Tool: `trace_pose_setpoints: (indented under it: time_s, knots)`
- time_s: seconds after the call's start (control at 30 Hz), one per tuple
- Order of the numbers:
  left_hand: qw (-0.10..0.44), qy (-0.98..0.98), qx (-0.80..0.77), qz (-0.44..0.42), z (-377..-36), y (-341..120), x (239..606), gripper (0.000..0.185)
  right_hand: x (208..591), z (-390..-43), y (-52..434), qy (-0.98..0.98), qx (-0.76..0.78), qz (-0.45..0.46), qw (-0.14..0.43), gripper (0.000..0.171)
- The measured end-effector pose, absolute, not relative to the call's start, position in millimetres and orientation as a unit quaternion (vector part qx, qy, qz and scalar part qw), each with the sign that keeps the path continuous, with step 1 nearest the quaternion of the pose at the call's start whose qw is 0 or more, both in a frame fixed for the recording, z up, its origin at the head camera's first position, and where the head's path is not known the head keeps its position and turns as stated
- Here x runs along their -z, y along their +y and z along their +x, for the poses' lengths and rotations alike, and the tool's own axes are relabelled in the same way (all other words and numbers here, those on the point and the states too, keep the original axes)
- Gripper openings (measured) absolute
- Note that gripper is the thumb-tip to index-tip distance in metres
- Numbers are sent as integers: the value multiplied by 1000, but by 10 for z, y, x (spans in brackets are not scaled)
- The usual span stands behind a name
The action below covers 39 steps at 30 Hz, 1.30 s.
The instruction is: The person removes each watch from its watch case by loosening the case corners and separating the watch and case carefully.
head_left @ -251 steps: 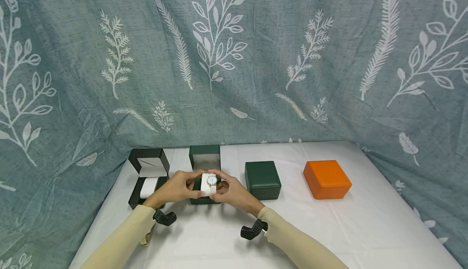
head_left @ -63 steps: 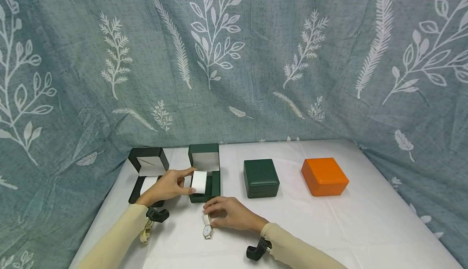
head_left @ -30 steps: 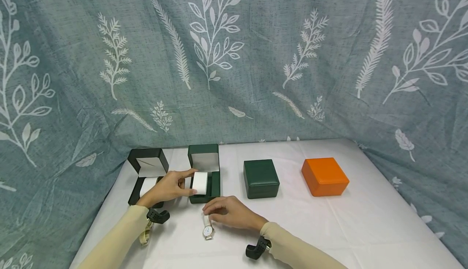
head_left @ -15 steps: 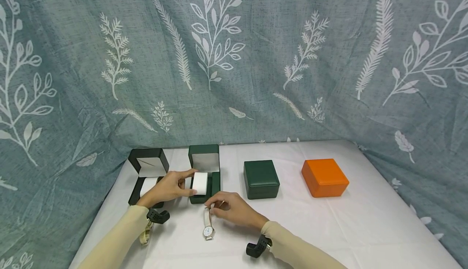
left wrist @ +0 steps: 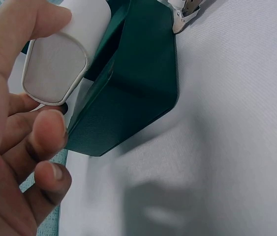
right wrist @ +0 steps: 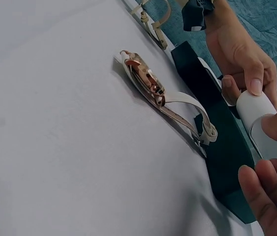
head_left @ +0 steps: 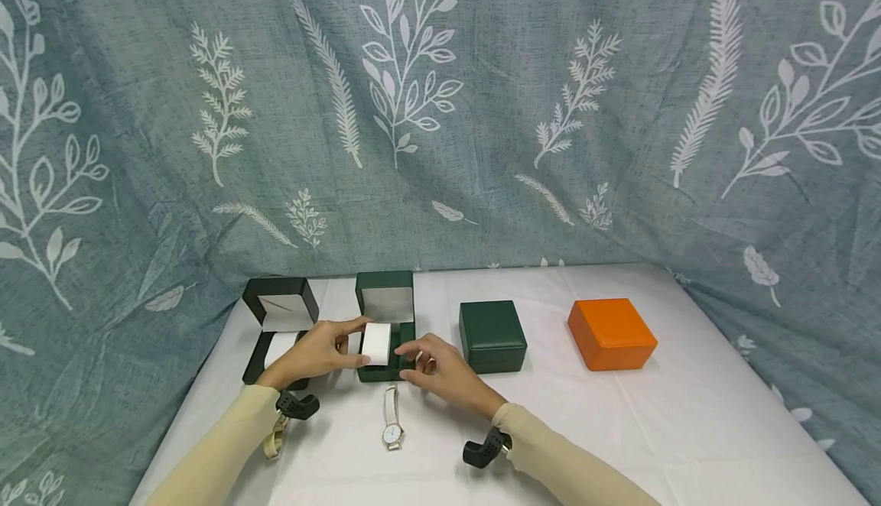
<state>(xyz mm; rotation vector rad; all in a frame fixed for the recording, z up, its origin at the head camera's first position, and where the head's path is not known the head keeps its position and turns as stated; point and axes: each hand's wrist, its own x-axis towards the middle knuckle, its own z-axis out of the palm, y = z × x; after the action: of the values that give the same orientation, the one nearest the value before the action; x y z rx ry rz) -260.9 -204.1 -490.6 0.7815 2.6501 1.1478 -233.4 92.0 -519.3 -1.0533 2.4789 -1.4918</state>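
Observation:
My left hand (head_left: pixel 320 355) pinches a white watch cushion (head_left: pixel 376 344) between thumb and fingers, over the open green watch box (head_left: pixel 385 374). In the left wrist view the bare cushion (left wrist: pixel 59 64) shows its rounded end, with the thumb on top. My right hand (head_left: pixel 443 372) is just right of the cushion, fingers loosely bent and holding nothing; in the right wrist view its thumb overlaps the cushion's end. A wristwatch (head_left: pixel 392 418) with a white strap and round white dial lies on the table in front of the box, strap laid out lengthwise.
An open black watch box (head_left: pixel 261 361) with a white cushion (head_left: pixel 280 347) stands at the left, partly behind my left hand. A beige-strapped watch (head_left: pixel 275 439) lies beside my left forearm. A closed green box (head_left: pixel 492 334) and a closed orange box (head_left: pixel 612 334) stand on the right.
Earlier both hands held the cushion with the watch on it; the watch came off onto the table. My right hand has since let go of the strap and moved up beside the cushion.

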Motion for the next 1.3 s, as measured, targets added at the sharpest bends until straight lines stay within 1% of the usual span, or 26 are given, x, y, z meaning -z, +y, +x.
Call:
trace_pose_setpoints:
  time_s: [0.13, 0.3, 0.5, 0.8, 0.97, 1.2, 1.3]
  knots:
    - [72, 883, -383, 261, -2612, -2040, 4911, 82, 5194, -2352, 913, 816, 483, -316, 39, 43]
    - [68, 883, -383, 261, -2616, -2043, 4915, 82, 5212, -2395, 900, 829, 485, -277, 27, 46]
    - [68, 885, -382, 259, -2620, -2054, 4912, 82, 5273, -2482, 880, 825, 502, -259, 31, 53]
    - [68, 881, -388, 260, -2628, -2075, 4932, 82, 5329, -2570, 862, 808, 533, -241, 67, 62]
    - [74, 882, -389, 255, -2626, -2076, 4939, 83, 5335, -2597, 851, 811, 533, -230, 75, 64]
    - [79, 886, -386, 246, -2628, -2067, 4918, 83, 5329, -2663, 838, 803, 544, -226, 90, 72]
    - [83, 886, -385, 243, -2624, -2068, 4916, 83, 5287, -2653, 813, 796, 553, -222, 104, 72]
